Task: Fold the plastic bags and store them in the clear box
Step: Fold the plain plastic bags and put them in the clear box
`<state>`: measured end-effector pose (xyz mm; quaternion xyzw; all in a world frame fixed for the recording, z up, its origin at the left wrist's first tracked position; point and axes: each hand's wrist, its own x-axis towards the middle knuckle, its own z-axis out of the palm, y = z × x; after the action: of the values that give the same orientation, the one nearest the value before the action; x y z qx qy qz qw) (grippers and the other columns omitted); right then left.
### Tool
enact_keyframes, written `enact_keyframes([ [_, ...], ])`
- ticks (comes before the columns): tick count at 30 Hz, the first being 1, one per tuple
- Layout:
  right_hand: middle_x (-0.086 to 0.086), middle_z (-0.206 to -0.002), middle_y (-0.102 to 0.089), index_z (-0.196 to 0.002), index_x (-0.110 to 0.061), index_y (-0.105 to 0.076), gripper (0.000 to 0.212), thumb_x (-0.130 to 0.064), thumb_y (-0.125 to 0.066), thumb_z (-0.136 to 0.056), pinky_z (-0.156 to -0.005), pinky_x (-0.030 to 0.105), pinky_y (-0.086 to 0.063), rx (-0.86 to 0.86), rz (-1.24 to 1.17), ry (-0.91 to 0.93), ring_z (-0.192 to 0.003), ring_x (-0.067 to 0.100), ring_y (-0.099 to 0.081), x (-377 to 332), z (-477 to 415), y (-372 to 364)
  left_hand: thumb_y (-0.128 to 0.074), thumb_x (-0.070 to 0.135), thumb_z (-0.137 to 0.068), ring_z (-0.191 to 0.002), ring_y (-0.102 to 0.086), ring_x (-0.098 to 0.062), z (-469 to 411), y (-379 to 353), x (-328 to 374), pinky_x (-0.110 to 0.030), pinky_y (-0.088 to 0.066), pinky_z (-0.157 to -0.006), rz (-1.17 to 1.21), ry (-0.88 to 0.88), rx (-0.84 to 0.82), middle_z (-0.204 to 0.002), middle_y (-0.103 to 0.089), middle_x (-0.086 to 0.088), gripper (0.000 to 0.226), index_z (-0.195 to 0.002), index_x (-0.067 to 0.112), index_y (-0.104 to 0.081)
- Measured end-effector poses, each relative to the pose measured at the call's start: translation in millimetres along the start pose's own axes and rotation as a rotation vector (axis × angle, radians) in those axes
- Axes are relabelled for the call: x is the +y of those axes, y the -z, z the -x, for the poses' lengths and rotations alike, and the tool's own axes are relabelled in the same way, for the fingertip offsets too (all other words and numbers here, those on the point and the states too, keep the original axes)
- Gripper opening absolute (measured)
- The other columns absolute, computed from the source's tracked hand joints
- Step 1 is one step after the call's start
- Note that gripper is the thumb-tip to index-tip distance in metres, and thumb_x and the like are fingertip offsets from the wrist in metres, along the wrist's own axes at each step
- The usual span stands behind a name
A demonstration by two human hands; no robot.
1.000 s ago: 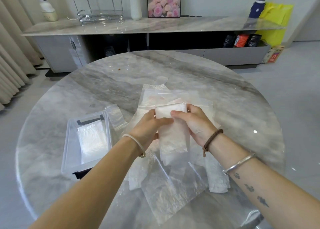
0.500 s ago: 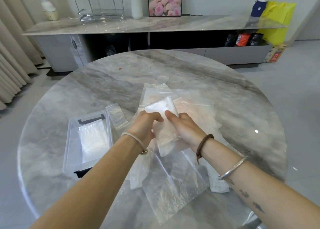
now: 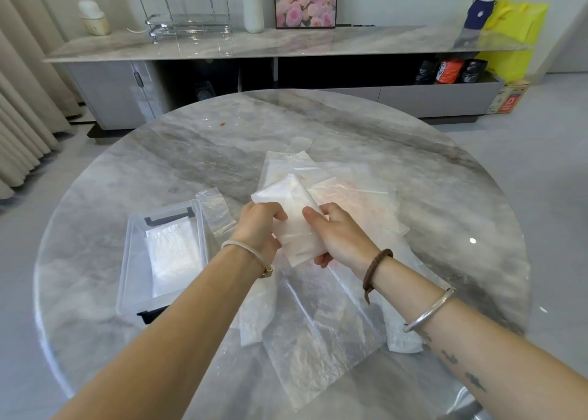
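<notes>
left grip [image 3: 259, 225], right grip [image 3: 340, 238] clasp folded bag [image 3: 291, 203] between.

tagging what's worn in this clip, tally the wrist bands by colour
pale band, left wrist: 1
brown braided band, right wrist: 1
silver bangle, right wrist: 1
total: 3
</notes>
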<state>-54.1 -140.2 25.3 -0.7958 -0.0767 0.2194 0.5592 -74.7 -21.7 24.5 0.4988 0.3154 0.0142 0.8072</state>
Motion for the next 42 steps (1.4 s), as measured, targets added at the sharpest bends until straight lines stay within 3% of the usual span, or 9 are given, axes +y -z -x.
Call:
enact_keyframes([
  [3, 0.005, -0.069, -0.056, -0.102, -0.013, -0.045, 0.026, -0.038, -0.043, -0.095, -0.039, 0.019, -0.042, -0.031, -0.087, -0.042, -0.034, 0.008, -0.049, -2.6, 1.1, 2.5, -0.048, -0.007, -0.062, -0.087, -0.05, -0.029, -3.1, 0.5, 1.1, -0.027, -0.048, -0.05, 0.021, -0.047, -0.022, -0.111, -0.043, -0.017, 0.082, -0.141, 0.003, -0.026],
  [6, 0.009, -0.071, -0.058, -0.105, -0.009, -0.049, 0.028, -0.032, -0.055, -0.09, -0.039, 0.02, -0.042, -0.072, -0.189, -0.078, -0.036, 0.01, -0.05, -2.6, -0.6, 6.2, -0.038, -0.016, -0.081, -0.093, -0.048, -0.029, -1.5, 0.3, 3.9, -0.033, -0.044, -0.06, 0.061, -0.088, 0.032, -0.118, -0.039, -0.014, 0.071, -0.139, 0.022, -0.022],
  [12, 0.008, -0.073, -0.059, -0.11, -0.01, -0.044, 0.033, -0.017, -0.065, -0.085, -0.037, 0.02, -0.043, -0.077, -0.141, -0.041, -0.034, 0.006, -0.051, -1.3, -0.7, 3.8, -0.031, -0.015, -0.08, -0.077, -0.052, -0.026, 6.3, 4.7, 11.1, -0.029, -0.044, -0.06, -0.135, -0.076, -0.097, -0.091, -0.049, -0.013, 0.042, -0.084, 0.017, -0.057],
  [19, 0.004, -0.105, -0.063, -0.108, -0.016, -0.053, 0.042, -0.04, -0.068, -0.077, -0.086, 0.037, -0.05, -0.105, 0.112, -0.023, -0.096, 0.021, -0.063, -17.0, -6.4, -16.2, -0.032, -0.016, -0.079, -0.068, -0.045, -0.02, 10.6, 28.1, 20.9, -0.027, -0.037, -0.057, -0.328, -0.182, 0.014, -0.083, -0.047, -0.009, 0.046, -0.104, 0.016, -0.051],
  [23, 0.003, -0.095, -0.063, -0.113, -0.01, -0.051, 0.04, -0.022, -0.069, -0.079, -0.077, 0.031, -0.049, -0.073, -0.053, -0.015, -0.085, 0.019, -0.063, -31.1, -8.8, -48.5, -0.033, -0.016, -0.08, -0.065, -0.045, -0.017, 20.3, 53.5, 35.1, -0.023, -0.037, -0.053, -0.387, -0.226, 0.029, -0.079, -0.047, -0.006, 0.046, -0.107, 0.017, -0.049],
  [28, 0.011, -0.118, -0.061, -0.122, -0.007, -0.048, 0.046, -0.013, -0.067, -0.08, -0.08, 0.03, -0.048, -0.11, -0.023, -0.009, -0.102, 0.025, -0.061, -48.4, -11.8, -96.4, -0.035, -0.016, -0.082, -0.066, -0.045, -0.016, 29.3, 93.8, 49.3, -0.024, -0.037, -0.054, -0.517, -0.293, 0.048, -0.082, -0.045, -0.003, 0.047, -0.113, 0.02, -0.042],
  [33, 0.003, -0.1, -0.06, -0.109, -0.011, -0.052, 0.036, -0.011, -0.068, -0.078, -0.079, 0.028, -0.048, -0.091, 0.015, 0.004, -0.095, 0.021, -0.06, -53.1, -11.1, -130.6, -0.041, -0.01, -0.083, -0.068, -0.045, -0.015, 30.4, 131.8, 59.9, -0.024, -0.037, -0.059, -0.588, -0.309, 0.102, -0.082, -0.045, -0.002, 0.038, -0.108, 0.018, -0.047],
  [38, -0.002, -0.093, -0.055, -0.096, -0.016, -0.049, 0.026, -0.013, -0.068, -0.078, -0.074, 0.024, -0.042, -0.054, 0.107, 0.001, -0.088, 0.016, -0.055, -53.8, -8.8, -144.2, -0.044, -0.003, -0.087, -0.101, -0.05, -0.026, 27.1, 155.9, 65.1, -0.027, -0.036, -0.082, -0.836, -0.407, 0.273, -0.128, -0.045, -0.01, 0.035, -0.117, 0.011, -0.055],
  [42, 0.001, -0.103, -0.054, -0.113, -0.012, -0.05, 0.037, -0.016, -0.066, -0.08, -0.08, 0.026, -0.043, 0.0, 0.203, 0.009, -0.102, 0.021, -0.057, -52.9, -6.8, -151.0, -0.048, 0.002, -0.087, -0.123, -0.044, -0.024, 31.5, 156.9, 61.3, -0.02, -0.033, -0.087, -1.197, -0.549, 0.33, -0.142, -0.036, -0.009, 0.037, -0.123, 0.01, -0.053],
])
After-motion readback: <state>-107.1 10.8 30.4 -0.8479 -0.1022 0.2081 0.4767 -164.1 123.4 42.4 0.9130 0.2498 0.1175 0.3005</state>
